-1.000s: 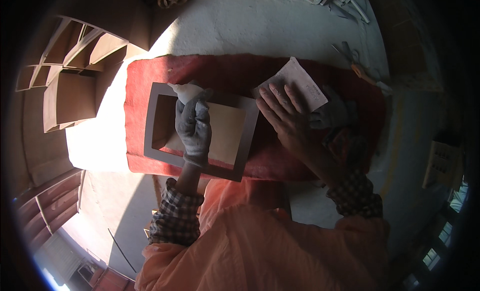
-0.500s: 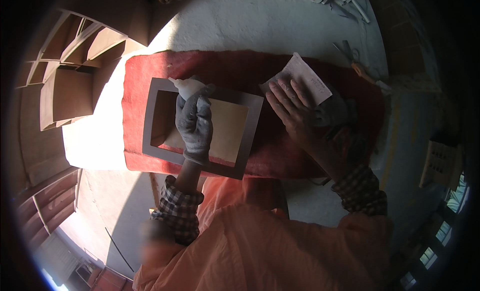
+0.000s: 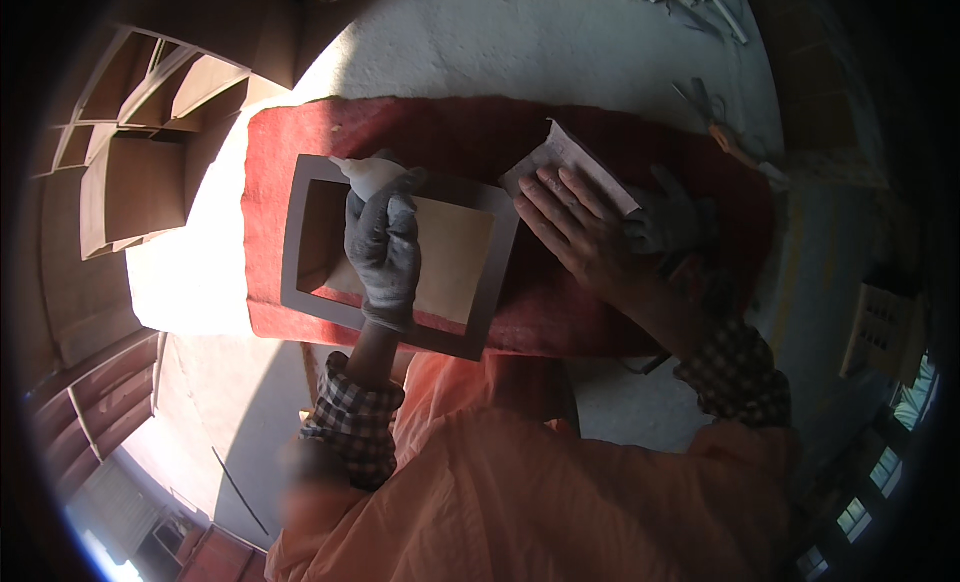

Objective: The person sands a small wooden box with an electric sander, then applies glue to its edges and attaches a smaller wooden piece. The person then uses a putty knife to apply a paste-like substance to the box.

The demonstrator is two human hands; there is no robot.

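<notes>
My left hand (image 3: 385, 257), in a grey work glove, is closed around a white squeeze bottle (image 3: 372, 177) whose nozzle points left. Below that hand lies a hollow grey-brown frame (image 3: 497, 272) with rounded sides and an open middle, resting on a red cloth (image 3: 270, 202). My bare right hand (image 3: 580, 217), dusty at the fingers, has its fingers laid over a pale, bent sheet of sandpaper (image 3: 590, 162) and holds it just right of the frame; the thumb is hidden. Beside that hand a loose grey glove (image 3: 668, 220) lies on the cloth.
Orange-handled snips (image 3: 728, 142) lie at the cloth's right end. More tools (image 3: 700, 7) lie at the far right of the pale work surface (image 3: 520, 52). Brown board compartments (image 3: 135, 187) stand at the left. A slotted wooden block (image 3: 880, 317) is at the far right.
The sandpaper has shifted left and tilted with my right hand, exposing more of the loose glove. My left hand keeps its hold on the bottle and has barely moved.
</notes>
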